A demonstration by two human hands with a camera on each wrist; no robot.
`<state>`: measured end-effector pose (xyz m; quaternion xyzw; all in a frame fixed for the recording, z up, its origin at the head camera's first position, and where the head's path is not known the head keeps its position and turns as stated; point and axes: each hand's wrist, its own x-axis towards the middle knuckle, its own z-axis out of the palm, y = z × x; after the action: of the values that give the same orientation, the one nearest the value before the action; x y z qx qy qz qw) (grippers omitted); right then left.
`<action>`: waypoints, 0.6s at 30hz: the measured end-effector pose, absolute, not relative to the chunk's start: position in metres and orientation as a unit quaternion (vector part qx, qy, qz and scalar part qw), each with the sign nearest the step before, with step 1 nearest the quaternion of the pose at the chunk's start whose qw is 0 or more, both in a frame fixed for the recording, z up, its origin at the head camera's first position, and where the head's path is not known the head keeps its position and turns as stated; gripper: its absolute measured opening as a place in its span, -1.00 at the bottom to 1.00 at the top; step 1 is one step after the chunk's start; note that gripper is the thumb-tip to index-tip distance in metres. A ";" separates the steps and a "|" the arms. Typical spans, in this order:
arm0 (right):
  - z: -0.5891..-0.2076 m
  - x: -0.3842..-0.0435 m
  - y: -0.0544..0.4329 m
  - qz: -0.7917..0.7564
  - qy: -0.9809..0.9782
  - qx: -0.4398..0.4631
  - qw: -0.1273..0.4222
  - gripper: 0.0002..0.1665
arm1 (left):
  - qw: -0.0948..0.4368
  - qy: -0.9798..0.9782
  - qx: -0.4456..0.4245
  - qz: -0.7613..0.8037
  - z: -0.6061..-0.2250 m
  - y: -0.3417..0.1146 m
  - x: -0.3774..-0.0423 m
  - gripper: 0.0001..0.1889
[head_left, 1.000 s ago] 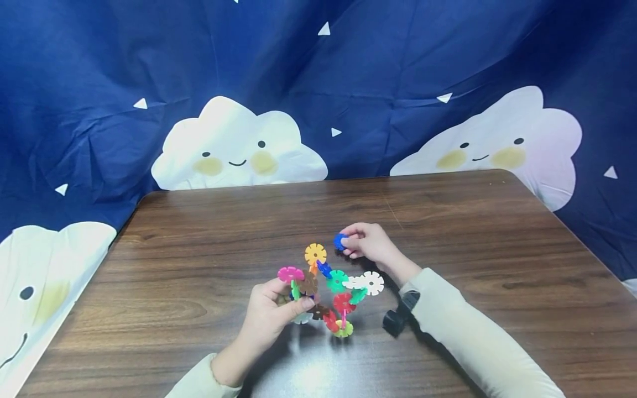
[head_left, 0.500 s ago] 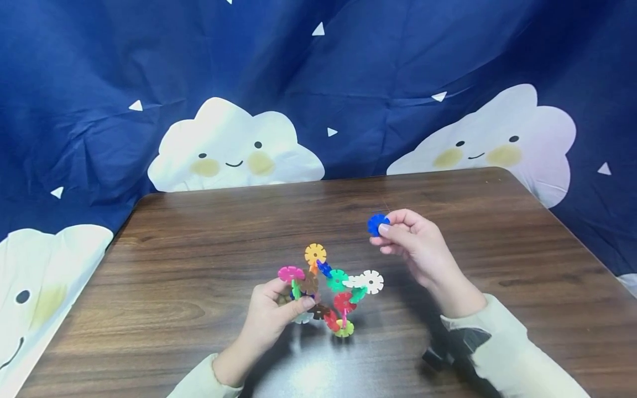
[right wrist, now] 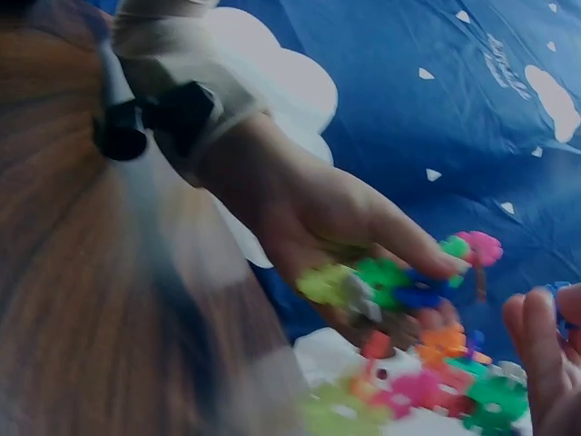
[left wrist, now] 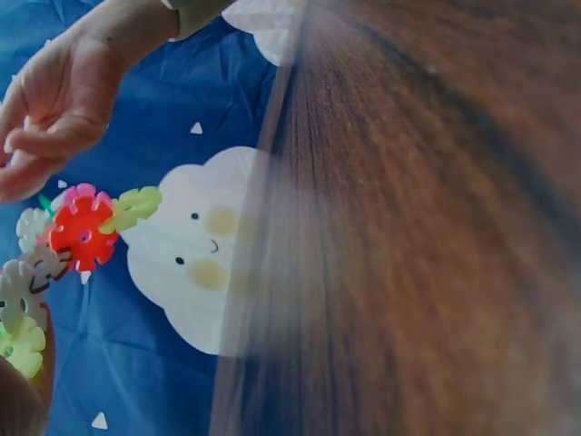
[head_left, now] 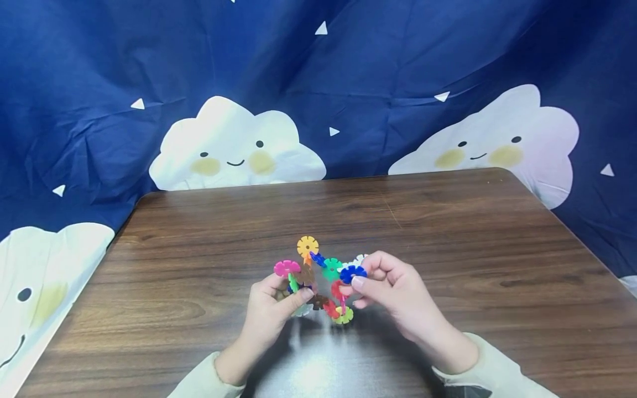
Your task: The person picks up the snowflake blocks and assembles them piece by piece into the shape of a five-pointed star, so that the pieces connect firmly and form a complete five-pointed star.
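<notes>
My left hand (head_left: 269, 312) grips a ring of linked plastic snowflake discs by its left side, thumb in front. Its pieces include a pink disc (head_left: 287, 268), an orange disc (head_left: 307, 246), a green disc (head_left: 332, 270) and a yellow-green disc (head_left: 344, 315). Between thumb and fingers, my right hand (head_left: 403, 296) pinches a loose-looking blue disc (head_left: 353, 274) at the ring's right side. It partly hides the white discs and a red one; whether it touches them, I cannot tell. In the right wrist view, the left thumb lies against a dark blue disc (right wrist: 425, 289).
Both hands are over a brown wood-grain table (head_left: 199, 232). A dark blue cloth (head_left: 368, 66) with white clouds hangs behind its far edge. A black camera (right wrist: 154, 118) sits on the left wrist.
My right hand lifted the blue disc near the table behind the ring, swung it right, then brought it back down and left to the ring. The left hand keeps its grip, the ring shifting slightly.
</notes>
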<state>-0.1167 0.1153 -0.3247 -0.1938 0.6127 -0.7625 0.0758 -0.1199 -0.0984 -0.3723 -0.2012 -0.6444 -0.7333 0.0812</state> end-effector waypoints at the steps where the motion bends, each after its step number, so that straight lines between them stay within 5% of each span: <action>1: -0.327 -0.116 0.113 -0.762 0.614 -0.193 0.076 -0.89 | 0.085 -0.644 -0.198 -0.734 -0.372 -0.097 -0.120 -0.77; 18: -0.337 -0.113 0.081 -0.769 0.620 -0.157 0.009 -0.71 | 0.128 -0.604 -0.161 -0.770 -0.373 -0.083 -0.119 -0.68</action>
<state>-0.1129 0.0807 -0.3369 -0.1569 0.6197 -0.7689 0.0092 -0.1191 -0.0828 -0.3726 -0.1608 -0.6044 -0.7697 0.1280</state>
